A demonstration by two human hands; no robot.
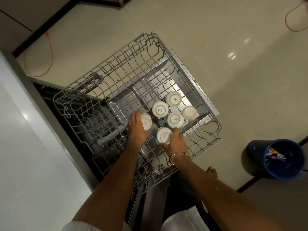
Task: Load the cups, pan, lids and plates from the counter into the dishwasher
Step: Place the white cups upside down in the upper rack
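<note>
A: Head view, fingers first: what are the two hands doing?

B: The left hand, just left of the frame's centre, has its fingers curled round a white cup held upside down and tilted, base showing. The right hand, slightly lower and to the right, grips a second white cup from the side, thumb on the near side, fingers on the far side, that cup also base up. A metal bangle sits on the right wrist.

A: How many cups in all?

B: Six. Two are in the hands, and four more stand upside down in the rack: one just beside the left hand's cup, one above it toward the far edge, one at the middle of the group, and one farthest right. They sit close together, some touching, I cannot tell which.

A: And the rack?

B: One grey wire rack, pulled out across the centre of the frame, over the open dishwasher door. All six cups are in its lower right part. A second wire rack shows lower, at the left, partly inside the dishwasher.

A: Anything further out?

B: One blue bucket at the lower right with wrappers inside, an orange cable looped on the floor at the upper left, another orange loop at the upper right, and a pale counter down the left edge. One bare foot shows below the right forearm.
</note>
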